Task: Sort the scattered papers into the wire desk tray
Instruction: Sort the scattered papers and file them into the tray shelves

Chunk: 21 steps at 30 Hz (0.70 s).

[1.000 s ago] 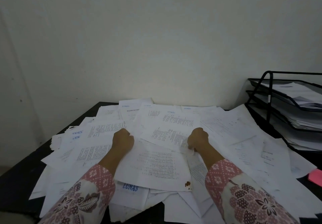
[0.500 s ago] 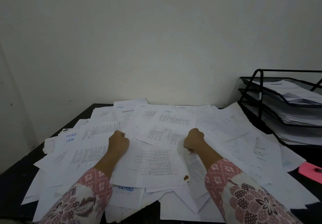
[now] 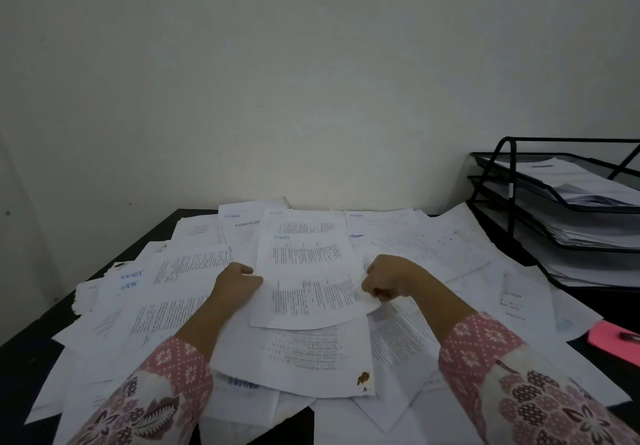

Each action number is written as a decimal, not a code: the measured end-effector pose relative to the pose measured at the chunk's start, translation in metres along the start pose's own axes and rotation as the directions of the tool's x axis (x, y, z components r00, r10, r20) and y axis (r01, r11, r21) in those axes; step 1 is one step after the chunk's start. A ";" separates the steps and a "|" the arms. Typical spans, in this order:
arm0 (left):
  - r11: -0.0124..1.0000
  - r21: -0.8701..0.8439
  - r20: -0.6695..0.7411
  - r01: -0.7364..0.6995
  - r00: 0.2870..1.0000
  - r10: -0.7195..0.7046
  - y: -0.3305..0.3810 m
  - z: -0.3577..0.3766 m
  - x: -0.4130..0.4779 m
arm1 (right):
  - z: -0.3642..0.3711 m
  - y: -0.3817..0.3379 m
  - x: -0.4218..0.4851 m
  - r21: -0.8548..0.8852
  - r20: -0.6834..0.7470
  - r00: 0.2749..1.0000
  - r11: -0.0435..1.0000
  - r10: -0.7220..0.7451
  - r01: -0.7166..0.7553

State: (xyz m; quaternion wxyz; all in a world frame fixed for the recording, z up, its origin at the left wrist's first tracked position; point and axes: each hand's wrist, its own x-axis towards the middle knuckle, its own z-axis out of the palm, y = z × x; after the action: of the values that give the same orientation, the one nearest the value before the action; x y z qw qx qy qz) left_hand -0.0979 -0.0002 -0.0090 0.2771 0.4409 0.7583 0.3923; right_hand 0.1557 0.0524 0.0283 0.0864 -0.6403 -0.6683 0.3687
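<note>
Black worktop (image 3: 24, 351) littered with papers (image 3: 194, 306), our two hands, left hand (image 3: 237, 283) and right hand (image 3: 384, 280), fingers pinching one sheet (image 3: 308, 281), one three-tier tray (image 3: 554, 202) at right.

Left hand (image 3: 237, 283) curled shut, forearm reaching forward; right hand (image 3: 386, 280) likewise fisted, knuckles up; both sleeved.

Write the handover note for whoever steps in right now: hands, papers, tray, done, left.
Left hand and right hand: each shut on a side edge of one printed sheet, held over the pile.
Papers: still spread across the black desk.
Wire tray: far right, all three tiers already hold paper.
Done: some filing.
Left: file this sheet, then the rest of the pile.
</note>
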 end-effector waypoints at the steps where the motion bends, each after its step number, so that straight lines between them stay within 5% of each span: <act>1: 1.000 -0.012 0.015 0.018 1.000 -0.018 0.000 -0.001 0.001 | -0.003 -0.001 0.000 0.008 -0.019 1.000 1.000 0.010 -0.010; 10: 0.990 -0.139 -0.201 0.022 0.978 -0.050 0.002 0.002 0.002 | -0.018 0.003 -0.009 0.068 0.020 0.998 0.996 0.059 -0.060; 15: 0.980 -0.200 -0.087 0.012 0.996 -0.030 0.008 0.013 -0.005 | 0.001 0.006 -0.014 -0.107 0.128 0.991 0.993 -0.028 0.042; 18: 0.993 -0.115 -0.010 -0.005 1.000 0.004 0.010 0.015 -0.009 | 0.005 0.009 0.002 -0.265 -0.024 0.998 0.963 -0.066 0.058; 21: 0.999 -0.039 0.038 -0.027 0.999 0.028 0.009 0.012 -0.009 | -0.003 0.025 0.009 -0.370 -0.301 0.954 0.923 -0.010 -0.107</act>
State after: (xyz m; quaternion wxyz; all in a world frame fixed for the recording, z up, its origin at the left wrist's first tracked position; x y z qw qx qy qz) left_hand -0.0803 -0.0017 -0.0077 0.2947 0.4534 0.7388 0.4021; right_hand 0.1758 0.0590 0.0119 0.0501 -0.7094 -0.6903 0.1333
